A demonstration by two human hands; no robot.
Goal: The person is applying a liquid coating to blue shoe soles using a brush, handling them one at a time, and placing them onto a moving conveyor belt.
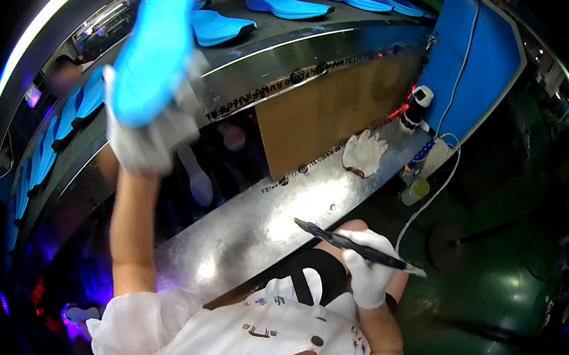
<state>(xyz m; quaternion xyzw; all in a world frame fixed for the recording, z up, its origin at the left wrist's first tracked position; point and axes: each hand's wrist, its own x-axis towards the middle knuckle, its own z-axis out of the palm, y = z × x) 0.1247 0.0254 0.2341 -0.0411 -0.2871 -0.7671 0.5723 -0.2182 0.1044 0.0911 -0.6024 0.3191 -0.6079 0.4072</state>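
My left hand [144, 128], in a pale work glove, is raised high and grips a bright blue shoe insole [155, 50] by its lower end; the insole stands nearly upright and looks blurred. My right hand [369, 266], also gloved in white, rests low near my lap and holds a dark pen-like tool [352, 246] that points left over the shiny metal ledge [261, 222]. The two hands are far apart.
A curved conveyor [288, 29] carries several more blue insoles [286, 6] across the top and down the left. A spare white glove [363, 151] lies on the ledge beside a brown board [329, 108]. A blue panel [474, 65], white cable and small bottle [415, 190] stand at right.
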